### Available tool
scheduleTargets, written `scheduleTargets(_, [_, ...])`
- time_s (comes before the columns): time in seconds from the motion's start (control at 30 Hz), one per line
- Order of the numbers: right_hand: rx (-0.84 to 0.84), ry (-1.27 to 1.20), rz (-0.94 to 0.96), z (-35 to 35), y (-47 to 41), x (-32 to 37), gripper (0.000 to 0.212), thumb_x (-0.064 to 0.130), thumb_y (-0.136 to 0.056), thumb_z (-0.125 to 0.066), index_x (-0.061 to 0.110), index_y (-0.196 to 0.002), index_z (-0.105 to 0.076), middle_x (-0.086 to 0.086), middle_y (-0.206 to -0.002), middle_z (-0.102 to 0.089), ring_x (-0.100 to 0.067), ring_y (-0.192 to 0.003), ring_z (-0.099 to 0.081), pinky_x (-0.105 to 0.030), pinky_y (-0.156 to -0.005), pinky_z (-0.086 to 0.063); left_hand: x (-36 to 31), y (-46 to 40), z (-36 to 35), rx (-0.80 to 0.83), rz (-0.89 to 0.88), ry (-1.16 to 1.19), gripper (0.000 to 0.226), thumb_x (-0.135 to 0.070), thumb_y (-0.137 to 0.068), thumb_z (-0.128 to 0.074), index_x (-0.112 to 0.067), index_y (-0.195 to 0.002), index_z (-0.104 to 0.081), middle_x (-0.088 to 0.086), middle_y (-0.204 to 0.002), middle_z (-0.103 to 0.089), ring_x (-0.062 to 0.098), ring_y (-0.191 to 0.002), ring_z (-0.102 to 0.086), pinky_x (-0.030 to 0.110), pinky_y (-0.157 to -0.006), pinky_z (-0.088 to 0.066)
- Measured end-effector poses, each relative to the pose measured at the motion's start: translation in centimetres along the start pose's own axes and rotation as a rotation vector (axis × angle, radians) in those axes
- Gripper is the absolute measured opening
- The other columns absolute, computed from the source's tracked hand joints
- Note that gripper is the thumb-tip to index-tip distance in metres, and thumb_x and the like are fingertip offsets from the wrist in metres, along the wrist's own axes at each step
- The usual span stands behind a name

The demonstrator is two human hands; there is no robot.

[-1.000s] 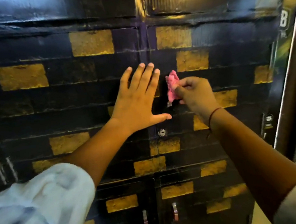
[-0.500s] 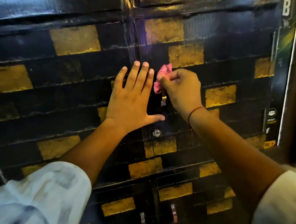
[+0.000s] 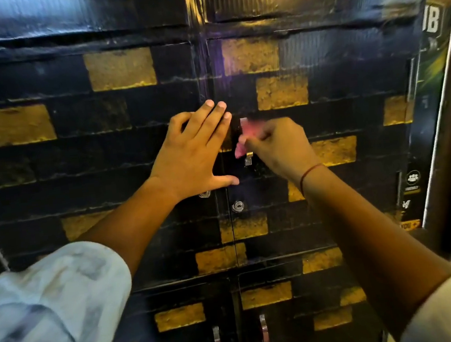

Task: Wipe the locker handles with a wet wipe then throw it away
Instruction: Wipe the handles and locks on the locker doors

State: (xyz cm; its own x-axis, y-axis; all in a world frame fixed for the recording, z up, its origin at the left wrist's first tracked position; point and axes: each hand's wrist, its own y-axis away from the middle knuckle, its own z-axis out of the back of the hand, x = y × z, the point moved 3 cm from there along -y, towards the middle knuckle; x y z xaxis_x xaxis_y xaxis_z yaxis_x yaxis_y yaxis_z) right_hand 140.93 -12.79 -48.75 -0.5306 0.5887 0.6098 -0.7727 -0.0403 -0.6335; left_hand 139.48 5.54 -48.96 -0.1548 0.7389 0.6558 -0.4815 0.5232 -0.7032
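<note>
Dim, warm glare up top, wide-angle edge warping.

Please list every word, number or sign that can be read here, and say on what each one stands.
"IB": white letters on the dark strip at the locker's right edge, cut off.
"FRIENDLY": under a round white icon on the same strip, only barely legible.
"YOU +": orange tag lower on it, partly cut off.
Other marks there: too blurred.

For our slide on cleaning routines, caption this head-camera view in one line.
Right hand rubs a pink wet wipe on a locker handle; left hand braces the door.

Right hand (image 3: pixel 277 146) pinches pink wipe (image 3: pixel 244 136) (blurred) on handle (image 3: pixel 248 157); left hand (image 3: pixel 195 157) flat on door (image 3: pixel 106 161).
</note>
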Motion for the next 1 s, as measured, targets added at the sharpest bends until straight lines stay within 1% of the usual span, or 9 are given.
scheduleTargets(0.1, [-0.064,0.149,0.134,-0.8,1.9,-1.2,0.033,0.04,-0.085,-0.073,0.018,-0.061,-0.065,0.006,-0.073,-0.064,-0.014,-0.071,-0.061,-0.031,-0.064,-0.048,0.0,0.2,-0.1,-0.005,0.005,-0.005,0.122,-0.095,-0.08,-0.032,-0.004,-0.16,-0.021,0.015,-0.169,-0.018,0.031,-0.156,-0.017,0.048,-0.113,-0.026])
scheduleTargets(0.17, [-0.066,0.192,0.172,-0.5,1.9,-1.6,0.036,0.032,-0.083,-0.075,0.021,-0.054,-0.057,0.002,-0.075,-0.063,-0.019,-0.074,-0.062,-0.027,-0.064,-0.041,-0.1,0.2,-0.1,-0.012,0.002,-0.009,0.122,-0.095,-0.08,-0.032,-0.004,-0.16,-0.021,0.015,-0.169,-0.018,0.031,-0.156,-0.017,0.048,-0.114,-0.026])
scheduleTargets(0.23, [-0.122,0.148,0.192,0.3,1.7,-1.1,0.035,0.023,-0.084,-0.074,0.024,-0.054,-0.056,0.002,-0.071,-0.064,-0.021,-0.074,-0.067,-0.03,-0.066,-0.049,-0.1,0.2,-0.2,-0.018,0.003,-0.004,0.121,-0.095,-0.081,-0.032,-0.004,-0.16,-0.021,0.015,-0.169,-0.019,0.032,-0.156,-0.017,0.048,-0.115,-0.026])
scheduleTargets(0.3, [-0.214,-0.082,0.198,1.0,1.3,-0.5,0.008,0.018,-0.086,-0.072,0.019,-0.08,-0.067,0.003,-0.073,-0.07,-0.016,-0.071,-0.069,-0.038,-0.07,-0.057,-0.1,0.3,-0.4,-0.028,0.005,0.002,0.12,-0.095,-0.081,-0.032,-0.004,-0.159,-0.024,0.015,-0.168,-0.021,0.032,-0.156,-0.019,0.049,-0.116,-0.027])
scheduleTargets(0.4, [-0.221,-0.12,0.335,0.2,0.8,0.9,0.026,0.008,-0.092,-0.064,0.017,-0.115,-0.067,0.002,-0.092,-0.073,-0.012,-0.087,-0.07,-0.035,-0.082,-0.058,-0.1,0.3,-0.5,-0.05,0.001,0.011,0.119,-0.094,-0.082,-0.032,-0.005,-0.159,-0.027,0.015,-0.168,-0.023,0.032,-0.155,-0.021,0.049,-0.116,-0.028])
scheduleTargets(0.57, [-0.144,0.415,0.504,-1.0,1.3,1.2,0.03,0.003,-0.091,-0.058,0.015,-0.117,-0.066,-0.01,-0.107,-0.062,-0.031,-0.099,-0.056,-0.044,-0.084,-0.051,-0.1,0.3,-0.5,-0.071,-0.01,0.025,0.117,-0.093,-0.082,-0.036,-0.005,-0.158,-0.031,0.015,-0.167,-0.026,0.032,-0.154,-0.023,0.049,-0.116,-0.028])
scheduleTargets(0.7, [-0.148,0.386,0.518,0.9,-0.9,2.4,0.025,0.003,-0.089,-0.055,0.017,-0.1,-0.072,-0.009,-0.101,-0.066,-0.03,-0.096,-0.06,-0.04,-0.081,-0.05,0.0,0.4,-0.6,-0.087,-0.005,0.028,0.117,-0.094,-0.082,-0.036,-0.005,-0.158,-0.031,0.015,-0.167,-0.026,0.031,-0.154,-0.024,0.049,-0.116,-0.029])
scheduleTargets(0.87, [-0.163,0.629,0.543,-0.9,0.4,1.8,0.028,0.011,-0.089,-0.058,0.018,-0.115,-0.064,-0.006,-0.109,-0.057,-0.032,-0.102,-0.053,-0.045,-0.075,-0.047,0.0,0.4,-0.6,-0.098,-0.007,0.034,0.117,-0.093,-0.082,-0.036,-0.005,-0.158,-0.03,0.015,-0.167,-0.026,0.032,-0.154,-0.024,0.049,-0.116,-0.029])
scheduleTargets(1.0, [-0.321,0.602,0.524,0.4,-0.4,2.1,0.035,0.018,-0.09,-0.041,0.017,-0.107,-0.071,-0.01,-0.107,-0.062,-0.036,-0.1,-0.054,-0.044,-0.075,-0.047,0.0,0.4,-0.7,-0.096,-0.004,0.037,0.117,-0.094,-0.082,-0.036,-0.005,-0.158,-0.029,0.015,-0.167,-0.025,0.031,-0.154,-0.023,0.049,-0.117,-0.028])
